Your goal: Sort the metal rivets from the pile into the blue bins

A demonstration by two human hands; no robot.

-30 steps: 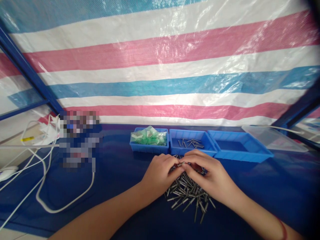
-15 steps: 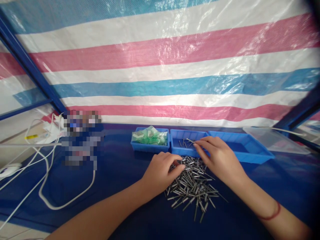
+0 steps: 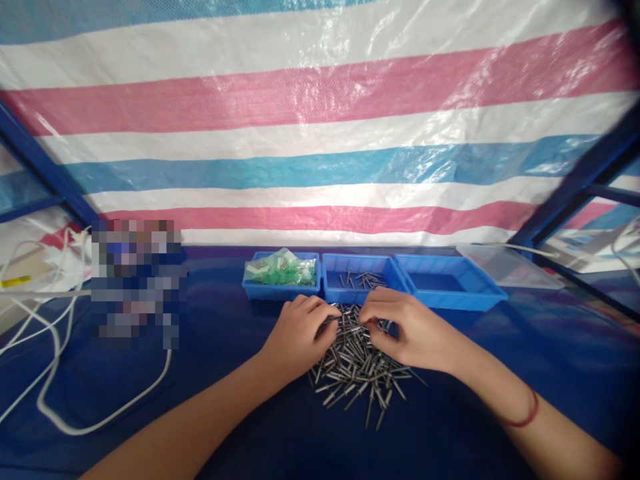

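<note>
1. Metal rivets [image 3: 356, 353]: most heaped on the bench [image 3: 300, 440], so much seems left; some lie in the far middle bin [image 3: 345, 295].
2. Left hand [image 3: 297, 337]: over the rivets' left side, fingers [image 3: 324, 309] apart.
3. Right hand [image 3: 417, 330]: over their right; fingers' closure cannot be told.

Left hand [image 3: 301, 339] and forearm [image 3: 200, 415] bare. Right hand [image 3: 407, 328] bare; right forearm [image 3: 493, 381] carries one thin, dark red band [image 3: 535, 409].
</note>
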